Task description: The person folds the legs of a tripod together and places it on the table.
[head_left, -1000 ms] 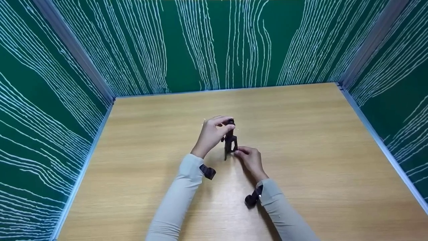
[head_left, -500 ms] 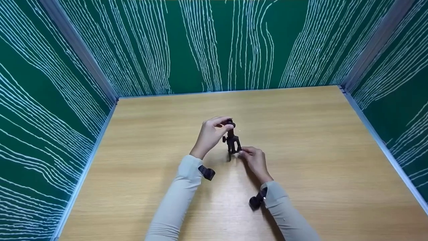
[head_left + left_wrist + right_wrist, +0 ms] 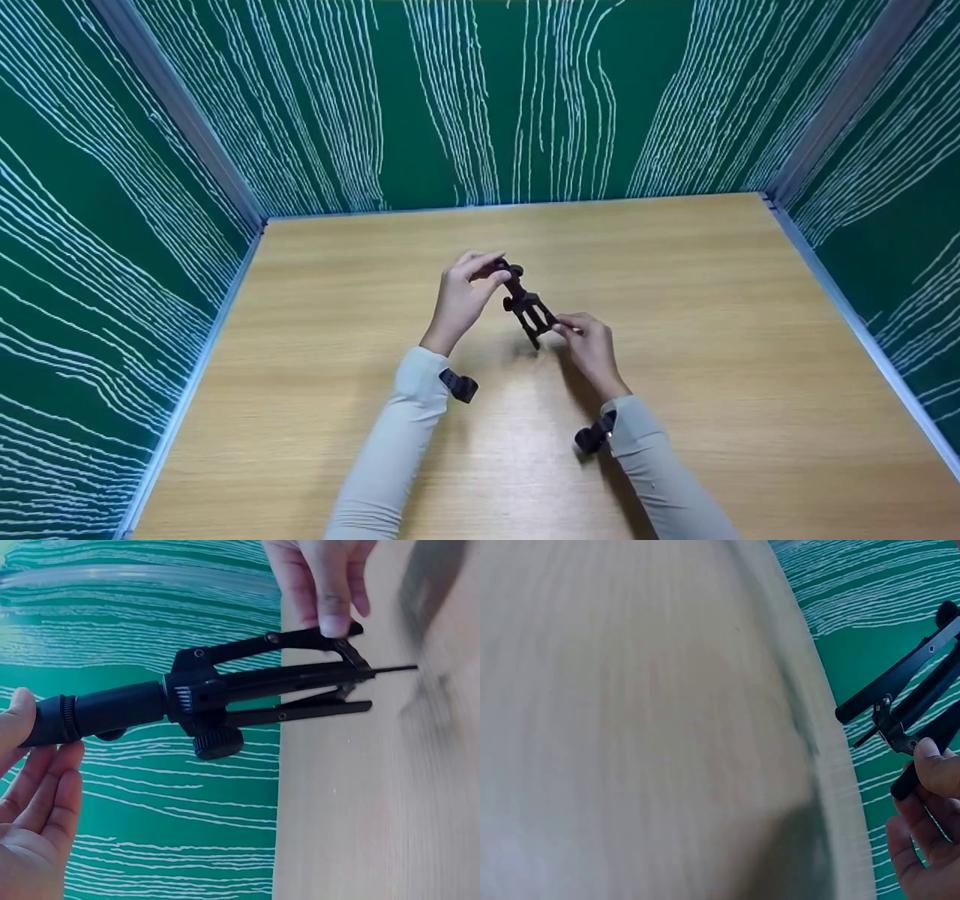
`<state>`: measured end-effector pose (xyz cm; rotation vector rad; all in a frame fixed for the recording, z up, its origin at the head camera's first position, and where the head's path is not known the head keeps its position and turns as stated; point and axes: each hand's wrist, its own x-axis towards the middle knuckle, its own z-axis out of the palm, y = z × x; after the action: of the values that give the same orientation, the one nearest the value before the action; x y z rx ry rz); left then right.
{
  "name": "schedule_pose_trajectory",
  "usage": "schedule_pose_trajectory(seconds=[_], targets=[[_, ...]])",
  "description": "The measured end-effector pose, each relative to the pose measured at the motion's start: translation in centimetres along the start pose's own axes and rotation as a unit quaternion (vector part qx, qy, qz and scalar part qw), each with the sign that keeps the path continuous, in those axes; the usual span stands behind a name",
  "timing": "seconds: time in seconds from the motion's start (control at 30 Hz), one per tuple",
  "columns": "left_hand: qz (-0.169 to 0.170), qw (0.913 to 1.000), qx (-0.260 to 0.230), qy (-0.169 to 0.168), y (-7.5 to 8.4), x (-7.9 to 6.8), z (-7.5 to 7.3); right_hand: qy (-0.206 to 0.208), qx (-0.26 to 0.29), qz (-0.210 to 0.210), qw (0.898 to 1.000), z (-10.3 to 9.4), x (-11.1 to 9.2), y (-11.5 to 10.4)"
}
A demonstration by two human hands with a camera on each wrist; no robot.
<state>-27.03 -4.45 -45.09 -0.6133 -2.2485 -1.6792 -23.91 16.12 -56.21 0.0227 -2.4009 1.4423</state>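
Note:
A small black tripod (image 3: pixel 526 301) is held tilted over the table, its head toward the upper left and its legs toward the lower right. My left hand (image 3: pixel 459 296) grips the tripod's head end between thumb and fingers. With thumb and fingertips, my right hand (image 3: pixel 590 349) pinches one leg near its foot. In the left wrist view the tripod's legs (image 3: pixel 330 712) stand partly spread around a thin centre rod, with a ridged knob (image 3: pixel 218 743) at the side. The right wrist view shows the thumb on the pinched leg, close to the brace joint (image 3: pixel 891 727).
The wooden table (image 3: pixel 337 300) has green walls (image 3: pixel 420 135) with white wavy lines on its left, back and right sides. Grey posts (image 3: pixel 832 105) stand in the back corners. A small black camera (image 3: pixel 461 386) is strapped at each wrist.
The tripod has gone from nearly upright to tilted, its feet swinging right and its head left. My right hand has moved right and slightly up with the leg; my left hand shifted slightly left.

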Motion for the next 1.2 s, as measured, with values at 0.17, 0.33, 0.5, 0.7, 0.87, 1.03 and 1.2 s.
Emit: schedule_pose_trajectory(seconds=[0.17,0.33,0.5,0.7,0.87,1.03,1.2], targets=[[-0.003,0.9999,-0.011,0.009,-0.5,-0.1,-0.5,0.012,-0.023,-0.052,0.998,-0.8,0.7,0.0],[-0.003,0.9994,-0.027,0.021,-1.3,-0.2,-0.9,0.01,-0.037,-0.077,0.996,-1.5,1.4,0.0],[-0.018,0.9989,-0.019,0.038,-1.9,-0.6,-1.0,-0.014,-0.042,-0.059,0.997,-2.2,1.9,-0.3],[-0.043,0.9965,-0.032,0.064,-2.6,-1.1,-0.8,-0.024,-0.053,-0.067,0.996,-2.7,2.5,-0.4],[-0.067,0.9909,-0.076,0.09,-4.9,-1.3,0.1,-0.03,-0.06,-0.081,0.994,-3.0,3.0,-0.1],[-0.087,0.9859,-0.101,0.101,-6.0,-1.8,0.7,-0.039,-0.085,-0.09,0.992,-3.2,3.5,0.4],[-0.105,0.9833,-0.103,0.108,-6.9,-2.0,0.9,-0.037,-0.099,-0.1,0.989,-3.1,3.9,0.7]])
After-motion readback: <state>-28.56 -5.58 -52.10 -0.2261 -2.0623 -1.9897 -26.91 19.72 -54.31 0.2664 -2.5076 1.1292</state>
